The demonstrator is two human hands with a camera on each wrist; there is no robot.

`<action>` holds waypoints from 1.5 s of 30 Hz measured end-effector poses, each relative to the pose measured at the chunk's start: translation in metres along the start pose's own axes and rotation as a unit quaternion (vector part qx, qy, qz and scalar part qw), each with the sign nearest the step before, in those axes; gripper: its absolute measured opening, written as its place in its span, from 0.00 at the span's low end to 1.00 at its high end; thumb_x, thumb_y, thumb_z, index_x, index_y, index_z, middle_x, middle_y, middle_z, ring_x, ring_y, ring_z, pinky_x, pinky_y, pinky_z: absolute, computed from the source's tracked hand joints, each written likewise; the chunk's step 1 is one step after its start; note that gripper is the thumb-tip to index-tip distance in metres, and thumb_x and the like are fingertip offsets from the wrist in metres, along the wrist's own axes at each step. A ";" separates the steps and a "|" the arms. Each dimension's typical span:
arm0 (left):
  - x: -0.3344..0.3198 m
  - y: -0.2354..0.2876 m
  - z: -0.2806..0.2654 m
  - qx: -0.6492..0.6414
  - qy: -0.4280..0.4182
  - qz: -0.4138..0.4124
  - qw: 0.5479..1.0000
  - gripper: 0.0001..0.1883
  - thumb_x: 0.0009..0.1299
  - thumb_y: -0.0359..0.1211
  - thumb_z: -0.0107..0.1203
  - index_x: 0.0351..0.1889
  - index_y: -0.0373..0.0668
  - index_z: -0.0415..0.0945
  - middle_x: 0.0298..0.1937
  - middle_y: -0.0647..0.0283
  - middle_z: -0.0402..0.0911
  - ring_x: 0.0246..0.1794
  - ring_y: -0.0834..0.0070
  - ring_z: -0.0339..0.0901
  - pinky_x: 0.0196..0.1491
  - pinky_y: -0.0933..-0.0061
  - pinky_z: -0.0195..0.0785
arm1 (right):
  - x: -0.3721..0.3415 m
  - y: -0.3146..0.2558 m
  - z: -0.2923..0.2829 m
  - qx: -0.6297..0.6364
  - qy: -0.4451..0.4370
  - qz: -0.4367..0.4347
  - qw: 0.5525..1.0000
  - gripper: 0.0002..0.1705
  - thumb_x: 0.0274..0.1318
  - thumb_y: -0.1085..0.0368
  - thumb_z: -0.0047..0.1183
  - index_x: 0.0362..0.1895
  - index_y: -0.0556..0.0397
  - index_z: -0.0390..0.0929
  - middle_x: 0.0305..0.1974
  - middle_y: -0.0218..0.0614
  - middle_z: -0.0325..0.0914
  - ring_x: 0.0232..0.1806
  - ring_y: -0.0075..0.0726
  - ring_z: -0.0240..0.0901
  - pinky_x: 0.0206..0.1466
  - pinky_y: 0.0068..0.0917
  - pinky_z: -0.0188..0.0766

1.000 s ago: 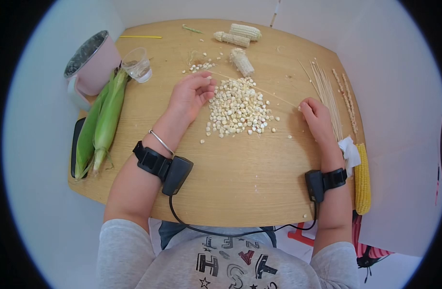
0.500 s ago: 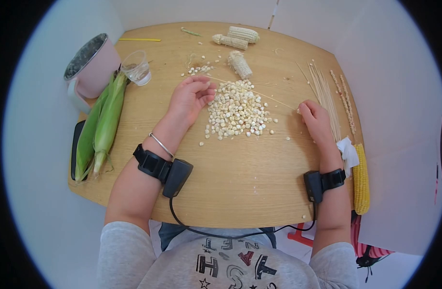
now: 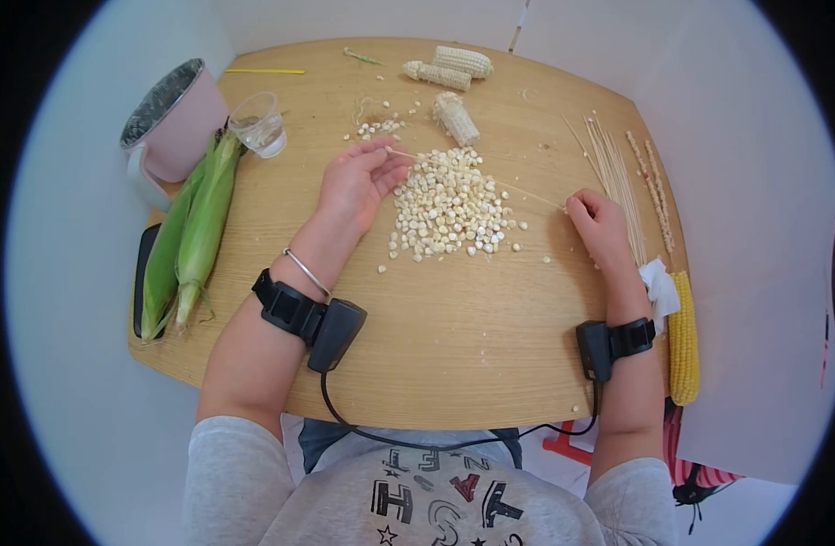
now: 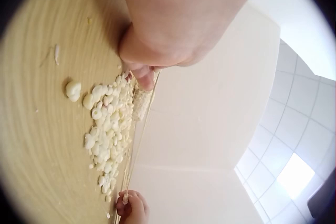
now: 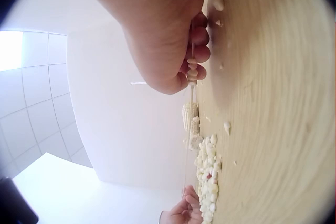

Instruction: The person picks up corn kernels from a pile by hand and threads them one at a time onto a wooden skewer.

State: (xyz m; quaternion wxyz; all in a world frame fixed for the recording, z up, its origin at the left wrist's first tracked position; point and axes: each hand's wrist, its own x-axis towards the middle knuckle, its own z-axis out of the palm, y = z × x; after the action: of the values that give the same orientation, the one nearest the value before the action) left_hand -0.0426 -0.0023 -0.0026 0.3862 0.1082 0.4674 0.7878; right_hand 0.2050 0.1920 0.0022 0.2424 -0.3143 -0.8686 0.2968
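Observation:
A thin wooden skewer [image 3: 527, 193] spans the gap between both hands, above a heap of pale corn kernels [image 3: 449, 205]. At its right end my right hand [image 3: 599, 223] grips it with curled fingers. Several threaded kernels [image 5: 192, 71] show on the skewer beside those fingers in the right wrist view. My left hand [image 3: 358, 182] is at the opposite tip, thumb and forefinger pinching a small pale kernel there, its other fingers loosely bent. In the left wrist view the left fingertips [image 4: 146, 80] are partly hidden behind the palm.
Partly stripped white cobs [image 3: 456, 118] lie beyond the heap. Left are a pink mug [image 3: 186, 127], a clear cup [image 3: 270, 136] and green husked corn [image 3: 204, 218]. Spare skewers [image 3: 618, 182], kernel-threaded sticks [image 3: 654, 191], a tissue [image 3: 658, 287] and a yellow cob [image 3: 683, 341] line the right side.
The skewer's left end has dropped slightly toward the left fingertips, and the left fingers have straightened a little. The right hand stays nearly in place.

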 end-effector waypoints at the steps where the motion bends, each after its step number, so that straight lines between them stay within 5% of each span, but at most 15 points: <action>1: 0.000 0.000 0.000 -0.004 0.004 0.002 1.000 0.12 0.65 0.22 0.40 0.46 0.30 0.65 0.41 0.50 0.74 0.40 0.66 0.75 0.42 0.73 0.73 | 0.000 0.000 0.000 -0.010 0.004 -0.004 1.000 0.14 0.48 0.60 0.47 0.26 0.60 0.74 0.17 0.39 0.69 0.19 0.30 0.64 0.25 0.26 0.60; 45: -0.003 0.002 0.003 -0.018 0.005 0.013 1.000 0.13 0.62 0.24 0.45 0.44 0.31 0.66 0.35 0.52 0.75 0.37 0.68 0.76 0.40 0.76 0.74 | 0.002 0.001 -0.003 -0.038 0.005 0.002 0.999 0.14 0.48 0.59 0.48 0.27 0.60 0.75 0.18 0.39 0.71 0.19 0.30 0.66 0.25 0.27 0.61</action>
State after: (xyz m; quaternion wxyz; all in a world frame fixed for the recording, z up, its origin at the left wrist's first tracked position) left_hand -0.0397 -0.0024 0.0010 0.3756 0.1031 0.4533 0.8017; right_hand 0.2058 0.1951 0.0046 0.2342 -0.3265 -0.8773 0.2625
